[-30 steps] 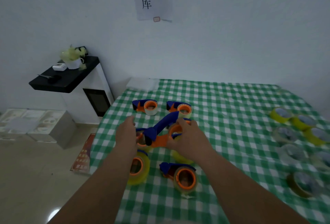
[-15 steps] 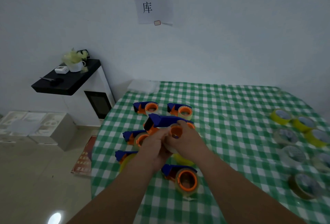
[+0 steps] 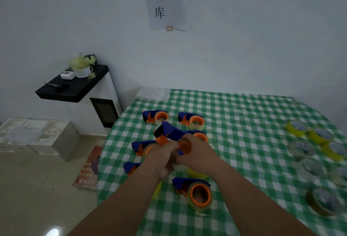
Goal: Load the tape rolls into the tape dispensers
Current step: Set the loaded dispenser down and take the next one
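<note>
Holding one dispenser point(image 3: 170, 134) mid-frame above the table point(image 3: 244, 123): left hand point(image 3: 162, 157) curled round its body, right hand point(image 3: 195, 153) gripping the tape roll point(image 3: 178, 166) on the orange hub. Keep roll square, press until seated.

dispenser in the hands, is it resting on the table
No, both the left hand and right hand hold the dispenser lifted above the checked tablecloth.
</note>
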